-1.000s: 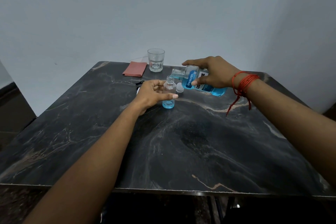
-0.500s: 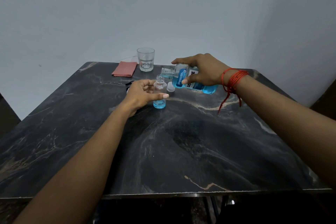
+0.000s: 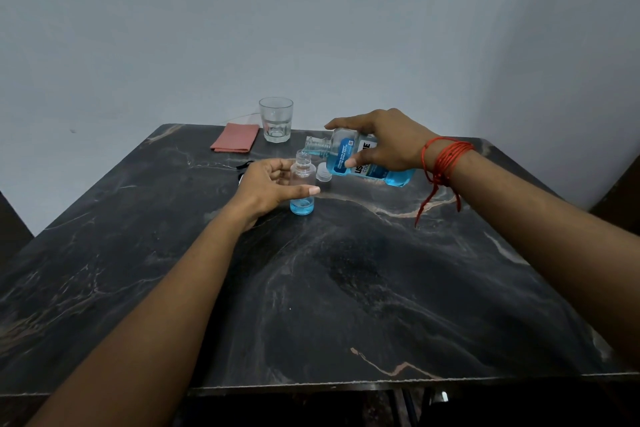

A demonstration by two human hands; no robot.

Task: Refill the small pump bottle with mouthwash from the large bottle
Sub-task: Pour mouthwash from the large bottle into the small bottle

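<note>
Blue-tinted large bottle [image 3: 346, 155] — tilted, small bottle [image 3: 302, 170] upright

The small clear bottle [image 3: 303, 173] stands upright, uncapped, a little blue liquid at its bottom. The large blue-filled bottle [image 3: 341, 157] is tipped nearly flat, its open neck over the small one's mouth.

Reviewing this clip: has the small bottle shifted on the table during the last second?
No. The small bottle keeps the same spot in front of the glass and beside the cap; only the camera's framing has shifted.
</note>
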